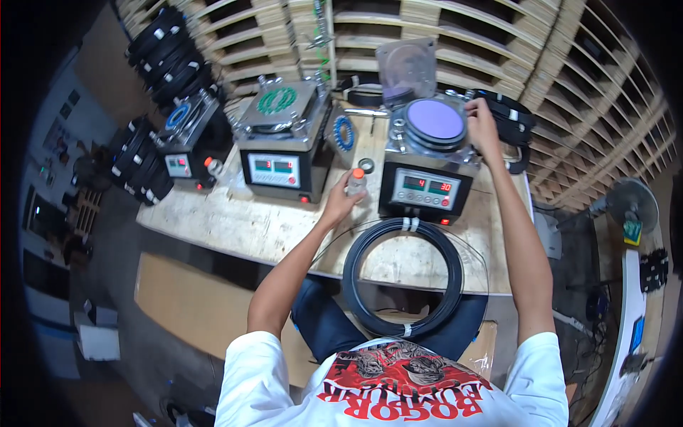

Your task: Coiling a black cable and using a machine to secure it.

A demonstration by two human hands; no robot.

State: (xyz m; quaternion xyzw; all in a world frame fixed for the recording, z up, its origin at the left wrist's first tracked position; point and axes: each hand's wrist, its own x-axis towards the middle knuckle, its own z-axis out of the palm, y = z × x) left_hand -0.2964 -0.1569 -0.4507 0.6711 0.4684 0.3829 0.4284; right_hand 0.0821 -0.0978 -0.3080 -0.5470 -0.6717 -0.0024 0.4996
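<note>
My left hand (339, 206) is wrapped round a small clear bottle (355, 188) with an orange cap, held upright just left of a fibre polishing machine (389, 186). On top of that machine sits a round purple polishing disc (435, 119). My right hand (482, 127) is at the right edge of its platform, beside the disc, with fingers bent together; what they pinch is too small to make out. A coil of black cable (351, 274) leans over the table's front edge against my lap, and its thin ends trail across the table.
Two similar machines stand to the left, one with a green ring-shaped holder (277, 101), the other with a blue one (178, 116). Another orange-capped bottle (213, 166) stands between them. A clear lid (407, 67) rises behind the right machine. Black cable coils (509, 117) lie right; wooden pallets (455, 43) back the table.
</note>
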